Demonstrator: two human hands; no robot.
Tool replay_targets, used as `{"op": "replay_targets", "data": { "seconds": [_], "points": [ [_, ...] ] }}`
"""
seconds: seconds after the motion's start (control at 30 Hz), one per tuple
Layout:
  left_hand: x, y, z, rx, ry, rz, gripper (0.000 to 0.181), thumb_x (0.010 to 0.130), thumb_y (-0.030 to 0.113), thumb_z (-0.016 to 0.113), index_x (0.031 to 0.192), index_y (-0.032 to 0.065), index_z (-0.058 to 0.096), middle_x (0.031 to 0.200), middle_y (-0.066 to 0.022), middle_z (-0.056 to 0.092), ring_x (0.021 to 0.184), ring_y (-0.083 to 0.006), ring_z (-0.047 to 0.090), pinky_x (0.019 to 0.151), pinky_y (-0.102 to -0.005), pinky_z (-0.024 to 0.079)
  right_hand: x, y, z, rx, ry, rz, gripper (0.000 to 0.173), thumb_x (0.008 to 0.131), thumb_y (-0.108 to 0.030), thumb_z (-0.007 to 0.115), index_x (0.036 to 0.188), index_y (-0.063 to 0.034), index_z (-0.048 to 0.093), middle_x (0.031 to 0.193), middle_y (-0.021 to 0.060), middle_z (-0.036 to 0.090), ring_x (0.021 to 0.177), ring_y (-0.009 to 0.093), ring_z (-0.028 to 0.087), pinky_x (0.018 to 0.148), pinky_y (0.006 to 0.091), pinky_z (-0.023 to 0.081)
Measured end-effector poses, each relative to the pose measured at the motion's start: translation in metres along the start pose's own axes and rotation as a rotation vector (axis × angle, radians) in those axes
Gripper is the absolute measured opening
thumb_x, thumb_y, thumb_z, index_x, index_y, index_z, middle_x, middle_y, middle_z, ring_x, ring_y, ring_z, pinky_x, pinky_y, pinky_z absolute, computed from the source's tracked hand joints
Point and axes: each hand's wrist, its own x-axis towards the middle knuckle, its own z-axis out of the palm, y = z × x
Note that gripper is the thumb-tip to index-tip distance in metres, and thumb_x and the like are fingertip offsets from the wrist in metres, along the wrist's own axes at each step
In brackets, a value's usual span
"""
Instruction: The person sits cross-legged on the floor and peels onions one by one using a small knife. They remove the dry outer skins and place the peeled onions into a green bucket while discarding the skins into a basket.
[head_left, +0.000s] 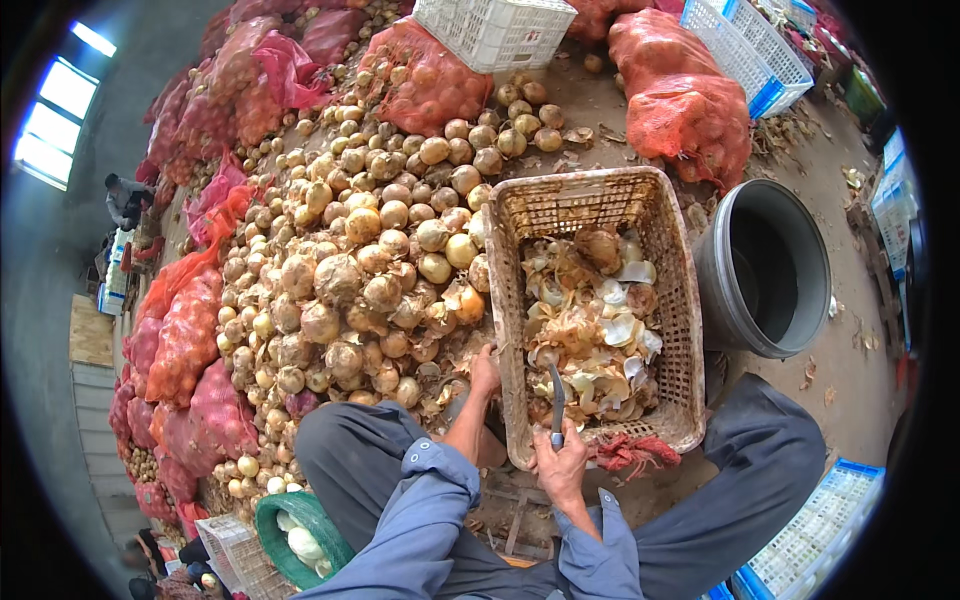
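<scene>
A brown, dirty plastic crate stands between my knees, with onion skins and a few onions inside it. My right hand is closed around the handle of a small curved knife, whose blade points up over the skins. At the crate's left side is my left hand; its fingers are partly hidden, and whether it grips the rim cannot be told. A large heap of unpeeled onions spreads over the floor left of the crate. Red cord is tied at the crate's near edge.
A grey bucket stands right of the crate. A green tub with peeled onions is at my lower left. Red mesh sacks and a white crate lie beyond. Other people sit at the far left and lower left.
</scene>
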Motion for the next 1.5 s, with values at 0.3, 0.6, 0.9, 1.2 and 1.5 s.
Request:
{"op": "replay_targets", "data": {
  "seconds": [0.3,0.6,0.9,1.2,1.5],
  "points": [
    [-0.041,0.095,-0.072,-1.232,-0.122,0.040,0.053,0.096,0.040,0.066,0.138,0.0108,0.054,0.129,-0.0124,0.066,0.112,-0.0332,0.067,0.095,-0.0532,0.056,0.009,-0.027,-0.009,0.329,0.025,0.107,0.034,0.100,-0.023,0.066,0.124,0.0002,0.057,0.076,0.0052,0.063,0.049,0.012,0.063,0.039,0.0246,0.045],
    [-0.192,0.254,-0.085,-1.098,-0.404,0.136,0.061,0.105,0.048,0.036,0.146,0.0042,0.047,0.139,-0.0163,0.060,0.123,-0.0315,0.062,0.105,-0.0482,0.051,0.007,-0.073,-0.004,0.657,-0.174,0.062,0.050,0.100,-0.036,0.067,0.133,-0.0039,0.049,0.103,0.0181,0.071,0.048,0.017,0.063,0.037,0.0256,0.044],
    [-0.272,0.296,-0.079,0.297,-0.095,0.663,0.055,0.081,0.028,0.072,0.128,0.0002,0.061,0.111,-0.0200,0.070,0.097,-0.0281,0.069,0.090,-0.0375,0.054,0.004,-0.070,-0.017,0.376,0.030,-0.267,0.034,0.094,-0.023,0.077,0.117,-0.0040,0.061,0.092,0.0015,0.066,0.070,0.009,0.061,0.059,0.0262,0.052],
    [-0.231,0.235,-0.067,-0.021,-0.055,0.444,0.052,0.082,0.025,0.069,0.129,0.0040,0.060,0.113,-0.0172,0.069,0.096,-0.0249,0.069,0.086,-0.0352,0.056,-0.004,-0.052,0.000,0.074,-0.028,-0.329,0.034,0.090,-0.007,0.067,0.121,0.0031,0.059,0.079,0.0112,0.071,0.059,0.016,0.069,0.057,0.0343,0.056],
    [-0.240,0.237,-0.066,-0.001,0.211,0.432,0.042,0.088,0.021,0.064,0.123,-0.0002,0.054,0.105,-0.0159,0.069,0.089,-0.0209,0.069,0.074,-0.0345,0.058,-0.034,-0.038,-0.006,-0.238,-0.080,-0.288,0.027,0.095,-0.017,0.065,0.108,0.0051,0.055,0.066,0.0205,0.066,0.050,0.026,0.068,0.047,0.0393,0.052]
  ]
}}
